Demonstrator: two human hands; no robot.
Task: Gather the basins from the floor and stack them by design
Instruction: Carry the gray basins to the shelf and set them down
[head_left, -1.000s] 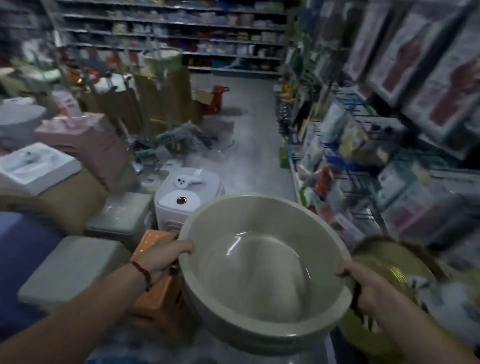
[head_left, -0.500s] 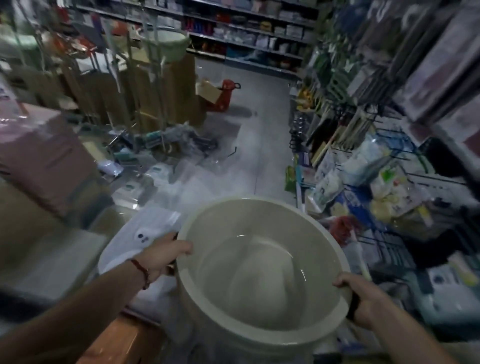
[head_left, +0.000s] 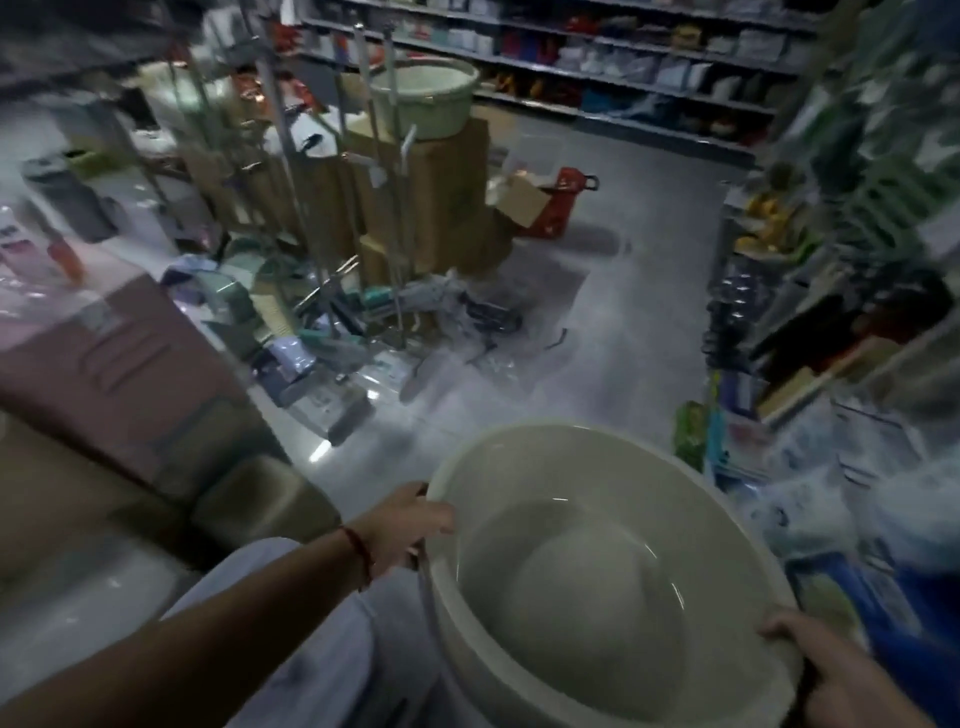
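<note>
Plain pale grey-beige basin (head_left: 582, 582), pale green basin (head_left: 423, 98), brown cardboard boxes (head_left: 441, 197), red wrist cord (head_left: 358, 545)

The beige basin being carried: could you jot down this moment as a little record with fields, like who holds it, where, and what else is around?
setting: shop aisle, shelves at the back and on the right
held item: beige basin, open side up, nothing visible inside
left hand: grips the basin's left rim
right hand: grips the basin's right rim
other basin: green basin atop cardboard boxes
floor: cluttered with packaged goods near the boxes
image quality: blurred, small details unreadable
</note>
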